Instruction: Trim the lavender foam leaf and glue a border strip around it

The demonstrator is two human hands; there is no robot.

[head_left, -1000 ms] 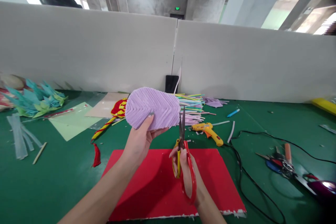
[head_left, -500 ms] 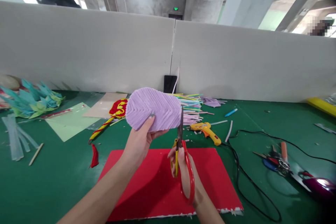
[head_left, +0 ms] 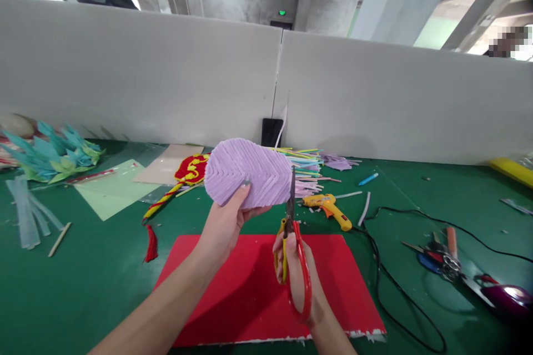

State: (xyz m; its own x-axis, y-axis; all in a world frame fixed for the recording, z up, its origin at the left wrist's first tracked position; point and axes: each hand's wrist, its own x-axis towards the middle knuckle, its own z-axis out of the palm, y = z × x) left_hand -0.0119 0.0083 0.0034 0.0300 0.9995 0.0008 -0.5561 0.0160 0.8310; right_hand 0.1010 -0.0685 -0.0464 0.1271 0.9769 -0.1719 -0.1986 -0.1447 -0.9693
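My left hand (head_left: 227, 216) grips a purple oval pad (head_left: 250, 169) covered in fuzzy pipe-cleaner rows laid in a chevron pattern, its thumb across the front. In my right hand (head_left: 297, 266) is a pair of scissors (head_left: 303, 277) with red and yellow handles, blades pointing up. The blades stand along the pad's right edge; whether they cut into it I cannot tell. Both hands are raised over a red board (head_left: 258, 288) with a ragged white front edge.
Behind the pad lie several coloured pipe cleaners (head_left: 306, 169). A yellow glue gun (head_left: 328, 208) trails a black cable (head_left: 378, 266) on the right. To the left are a red-and-yellow tasselled ornament (head_left: 194, 169), green paper (head_left: 110, 191) and teal paper leaves (head_left: 54, 150). A white partition (head_left: 145, 77) closes the back.
The pad and the scissors have shifted slightly right in the view, together with a small camera movement. Both hands keep the same holds.
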